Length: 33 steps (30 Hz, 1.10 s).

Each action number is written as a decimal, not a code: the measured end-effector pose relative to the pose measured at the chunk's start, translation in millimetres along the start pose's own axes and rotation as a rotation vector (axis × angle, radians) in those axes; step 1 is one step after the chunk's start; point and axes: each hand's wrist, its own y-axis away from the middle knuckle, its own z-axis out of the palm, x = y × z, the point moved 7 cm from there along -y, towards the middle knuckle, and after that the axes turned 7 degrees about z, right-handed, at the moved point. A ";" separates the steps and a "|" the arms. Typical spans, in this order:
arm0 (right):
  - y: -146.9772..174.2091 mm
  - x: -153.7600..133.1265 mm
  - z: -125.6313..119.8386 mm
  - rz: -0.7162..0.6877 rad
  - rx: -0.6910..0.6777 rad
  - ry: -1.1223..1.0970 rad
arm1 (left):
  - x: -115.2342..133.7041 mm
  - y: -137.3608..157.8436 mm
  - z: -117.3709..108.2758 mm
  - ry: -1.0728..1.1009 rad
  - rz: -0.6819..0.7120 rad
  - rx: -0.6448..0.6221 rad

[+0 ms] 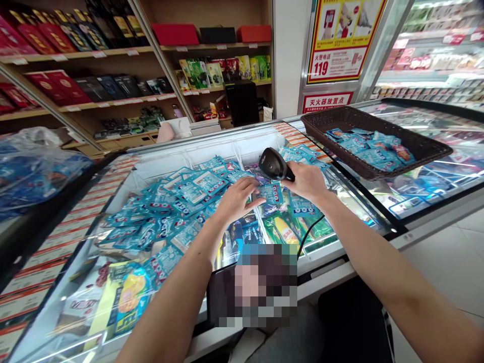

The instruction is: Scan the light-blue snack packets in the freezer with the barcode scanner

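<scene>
My right hand (pixel 308 181) is wrapped around the handle of a black barcode scanner (pixel 273 164). The scanner's head points left, and a black cable (pixel 310 233) hangs below. My left hand (pixel 239 199) has its thumb and fingertips at the left edge of a small blue ice cream packet (pixel 271 193), printed side up, just under the scanner. Both hands are over an open display freezer. Many similar blue packets (pixel 202 186) lie heaped to the left, and green and yellow packs (pixel 283 229) lie beneath the hands.
A brown woven basket (pixel 427 146) holding several blue packets rests on the freezer's right side. A dark tablet-like device (pixel 223 297) stands at the near edge, partly pixelated. Plastic-wrapped bags (pixel 38 166) sit at the left. Shelves with boxes (pixel 176 34) line the back.
</scene>
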 end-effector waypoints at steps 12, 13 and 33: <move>0.8 -0.8 -0.3 0.014 0.017 -0.004 | -28.1 7.1 3.3 0.035 -0.184 0.065; 0.8 0.2 -1.5 0.026 0.032 -0.010 | -31.7 8.3 2.0 0.036 -0.219 0.088; 6.3 -18.3 9.4 -0.156 -0.133 0.014 | -89.4 45.8 -13.5 0.743 -0.567 0.885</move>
